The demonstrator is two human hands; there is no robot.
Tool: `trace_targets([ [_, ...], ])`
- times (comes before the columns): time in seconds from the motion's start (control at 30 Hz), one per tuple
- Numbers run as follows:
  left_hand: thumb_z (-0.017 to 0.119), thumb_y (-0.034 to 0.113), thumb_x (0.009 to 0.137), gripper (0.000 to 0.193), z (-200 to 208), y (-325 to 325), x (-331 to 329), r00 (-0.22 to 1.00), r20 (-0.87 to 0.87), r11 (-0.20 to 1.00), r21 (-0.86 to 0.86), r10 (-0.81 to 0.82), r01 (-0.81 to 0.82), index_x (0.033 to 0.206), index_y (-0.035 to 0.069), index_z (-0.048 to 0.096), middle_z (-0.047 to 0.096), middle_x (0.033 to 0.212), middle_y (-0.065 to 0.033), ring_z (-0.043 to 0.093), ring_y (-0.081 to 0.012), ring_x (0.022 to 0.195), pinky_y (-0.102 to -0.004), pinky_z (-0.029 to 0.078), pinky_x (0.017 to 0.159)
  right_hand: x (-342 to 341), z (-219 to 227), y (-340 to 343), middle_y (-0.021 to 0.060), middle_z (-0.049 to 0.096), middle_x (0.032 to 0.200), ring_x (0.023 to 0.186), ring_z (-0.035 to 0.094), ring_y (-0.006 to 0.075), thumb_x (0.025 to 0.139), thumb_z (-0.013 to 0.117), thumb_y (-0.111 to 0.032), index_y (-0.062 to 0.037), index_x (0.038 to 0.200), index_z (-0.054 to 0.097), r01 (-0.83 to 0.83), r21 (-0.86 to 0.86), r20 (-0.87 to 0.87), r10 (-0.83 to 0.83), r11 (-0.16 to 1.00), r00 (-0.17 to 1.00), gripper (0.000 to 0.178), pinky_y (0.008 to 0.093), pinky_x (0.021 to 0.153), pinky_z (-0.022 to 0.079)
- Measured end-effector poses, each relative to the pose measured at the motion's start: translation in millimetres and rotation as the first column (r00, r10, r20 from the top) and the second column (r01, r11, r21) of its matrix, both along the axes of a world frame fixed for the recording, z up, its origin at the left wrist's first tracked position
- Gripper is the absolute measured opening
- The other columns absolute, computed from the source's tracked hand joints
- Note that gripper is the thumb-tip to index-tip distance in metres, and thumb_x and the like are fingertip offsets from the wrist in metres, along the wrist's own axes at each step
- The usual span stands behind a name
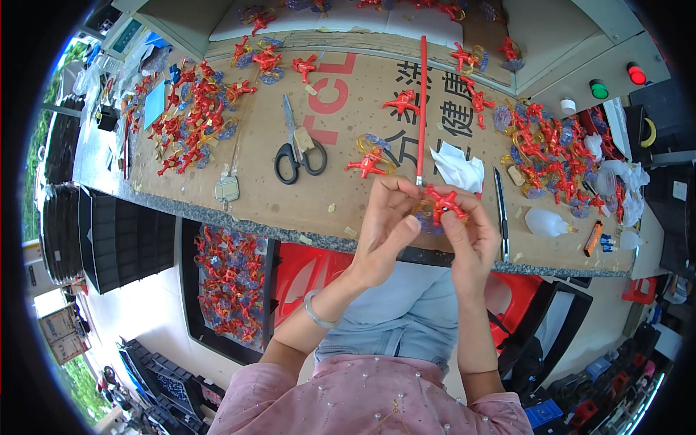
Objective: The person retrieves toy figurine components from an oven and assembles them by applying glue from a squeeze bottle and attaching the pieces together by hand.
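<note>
Above the table's front edge I have a small red plastic toy figurine (444,204) with translucent purple and yellowish swirl parts around it. My right hand (473,235) pinches its red body between thumb and fingers. My left hand (388,228) is curled at its other side, fingertips and thumb meeting the figurine's edge; their exact contact is partly hidden. Just beyond my left fingers lies a long red-handled brush (421,109). Another red figurine (371,161) with a purple and yellow swirl rests left of the brush, and a plain red one (403,103) lies farther back.
Black-handled scissors (293,145) lie to the left. Figurine heaps sit at left (192,116) and right (554,148). To my right are a white tissue (458,168), a dark pen-like tool (502,214), and a white squeeze bottle (545,222). A black crate of figurines (232,283) stands below left.
</note>
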State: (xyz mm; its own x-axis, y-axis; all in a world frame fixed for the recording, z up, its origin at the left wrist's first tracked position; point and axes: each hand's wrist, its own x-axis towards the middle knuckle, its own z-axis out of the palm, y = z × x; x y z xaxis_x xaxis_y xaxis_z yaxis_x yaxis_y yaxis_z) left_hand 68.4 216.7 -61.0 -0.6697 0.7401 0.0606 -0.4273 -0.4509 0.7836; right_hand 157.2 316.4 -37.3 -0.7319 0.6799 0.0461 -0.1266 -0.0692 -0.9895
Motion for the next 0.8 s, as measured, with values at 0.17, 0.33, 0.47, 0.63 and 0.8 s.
trace_targets([
  [0.17,0.057,0.003,0.089,0.033,-1,2,-5,0.998,-0.055,1.0,-0.001,0.013,-0.013,0.118,0.001,0.042,0.052,0.102,-0.0093,0.057,-0.0174,0.096,-0.0285,0.05,0.074,25,17,22,0.0096,0.064,0.09,0.079,0.061,0.0126,0.09,0.058,-0.007,0.0069,0.105,0.056,-0.05,-0.198,0.074,0.066,0.979,0.995,0.021,0.0251,0.071,0.05],
  [0.33,0.059,-0.004,0.086,0.013,0,0,-4,0.978,-0.199,0.997,-0.052,-0.068,0.059,0.099,-0.006,0.054,0.057,0.095,-0.0141,0.063,-0.0175,0.075,-0.025,0.054,0.062,36,7,29,0.0101,0.063,0.08,0.06,0.057,0.0117,0.089,0.057,-0.007,0.0061,0.101,0.058,-0.181,-0.366,0.099,0.231,0.913,0.968,0.018,0.0235,0.047,0.045],
  [0.47,0.06,-0.015,0.08,0.01,3,2,2,0.977,-0.213,0.998,-0.059,-0.029,0.017,0.087,-0.008,0.059,0.059,0.092,-0.0146,0.065,-0.0183,0.072,-0.0252,0.055,0.06,36,3,25,0.0103,0.063,0.076,0.055,0.055,0.0095,0.089,0.056,-0.006,0.0057,0.096,0.06,-0.149,-0.354,0.082,0.19,0.923,0.978,0.014,0.0216,0.044,0.042],
  [0.63,0.06,-0.019,0.076,0.014,3,2,7,0.96,-0.28,0.995,-0.095,-0.009,-0.018,0.086,-0.009,0.06,0.06,0.088,-0.0153,0.066,-0.0193,0.073,-0.0264,0.056,0.061,39,2,27,0.0085,0.063,0.073,0.052,0.053,0.0087,0.087,0.058,-0.006,0.0046,0.094,0.06,-0.167,-0.376,0.068,0.207,0.912,0.976,0.013,0.0203,0.042,0.04],
  [0.8,0.062,-0.016,0.076,0.01,1,2,5,0.957,-0.285,0.996,-0.078,-0.052,0.031,0.081,-0.008,0.06,0.062,0.081,-0.0155,0.065,-0.0191,0.066,-0.026,0.055,0.057,43,-2,34,0.0046,0.061,0.067,0.048,0.051,0.0057,0.086,0.062,-0.009,0.0003,0.086,0.061,-0.193,-0.386,0.105,0.251,0.902,0.962,0.009,0.019,0.042,0.039],
])
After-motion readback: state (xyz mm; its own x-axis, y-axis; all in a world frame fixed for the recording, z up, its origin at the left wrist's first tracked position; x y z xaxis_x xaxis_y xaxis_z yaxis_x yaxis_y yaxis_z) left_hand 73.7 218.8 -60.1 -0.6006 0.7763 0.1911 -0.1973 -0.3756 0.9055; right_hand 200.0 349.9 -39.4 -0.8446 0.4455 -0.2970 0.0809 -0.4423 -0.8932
